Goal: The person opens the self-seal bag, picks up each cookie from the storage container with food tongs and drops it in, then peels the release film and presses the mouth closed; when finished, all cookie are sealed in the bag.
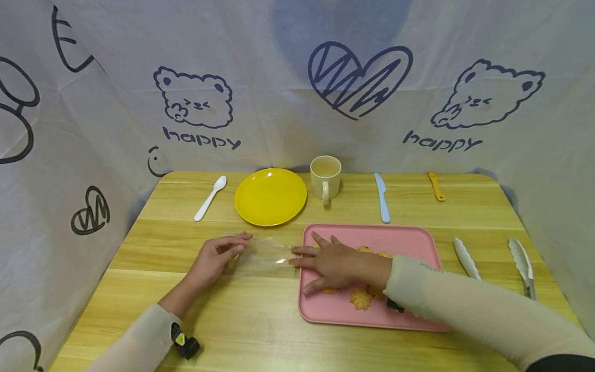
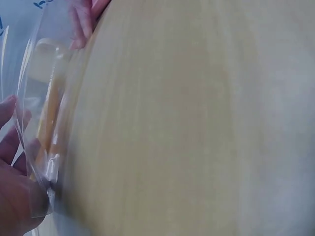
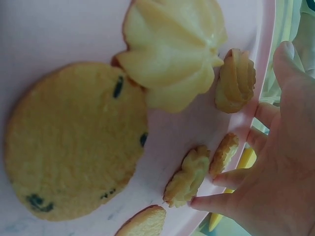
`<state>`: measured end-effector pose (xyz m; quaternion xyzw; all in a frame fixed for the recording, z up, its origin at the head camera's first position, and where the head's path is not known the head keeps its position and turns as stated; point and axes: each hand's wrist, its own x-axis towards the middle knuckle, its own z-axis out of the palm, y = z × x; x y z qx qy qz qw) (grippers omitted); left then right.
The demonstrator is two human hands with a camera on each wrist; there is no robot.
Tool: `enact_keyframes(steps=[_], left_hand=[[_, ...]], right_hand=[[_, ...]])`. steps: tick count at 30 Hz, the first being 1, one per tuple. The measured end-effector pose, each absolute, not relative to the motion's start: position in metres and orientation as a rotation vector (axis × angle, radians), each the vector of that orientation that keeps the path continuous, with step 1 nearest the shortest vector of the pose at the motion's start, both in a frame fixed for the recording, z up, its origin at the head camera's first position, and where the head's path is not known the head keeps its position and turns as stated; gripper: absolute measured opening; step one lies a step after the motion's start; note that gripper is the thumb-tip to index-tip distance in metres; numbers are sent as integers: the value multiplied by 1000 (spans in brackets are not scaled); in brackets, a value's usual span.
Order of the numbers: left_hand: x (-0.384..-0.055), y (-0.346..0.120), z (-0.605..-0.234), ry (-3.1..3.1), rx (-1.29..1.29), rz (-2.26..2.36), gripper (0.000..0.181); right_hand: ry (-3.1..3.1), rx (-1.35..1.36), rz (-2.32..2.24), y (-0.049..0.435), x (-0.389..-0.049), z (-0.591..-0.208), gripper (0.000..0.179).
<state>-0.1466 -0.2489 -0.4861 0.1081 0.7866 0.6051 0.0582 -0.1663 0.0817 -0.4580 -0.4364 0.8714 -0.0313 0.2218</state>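
My left hand pinches the left end of a clear plastic bag, which stretches low over the table. In the left wrist view the film of the bag passes between thumb and fingers. Over the left part of the pink tray, my right hand is spread, its fingertips at the bag's right end; whether they touch it I cannot tell. Several cookies lie on the tray, partly hidden by that hand and forearm. A flower-shaped cookie and a round cookie with dark specks show large in the right wrist view.
Behind the bag is a yellow plate, with a white spoon to its left and a cream mug to its right. Farther right are a light blue knife, a yellow-orange handle and tongs. Printed cloth surrounds the table.
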Motion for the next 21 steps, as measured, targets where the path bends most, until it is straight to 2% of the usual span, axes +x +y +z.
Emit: enact_keyframes(steps=[21], left_hand=[[-143, -246, -492, 2314, 301, 1870, 29]], right_hand=[[2376, -1202, -262, 85, -170, -451, 76]])
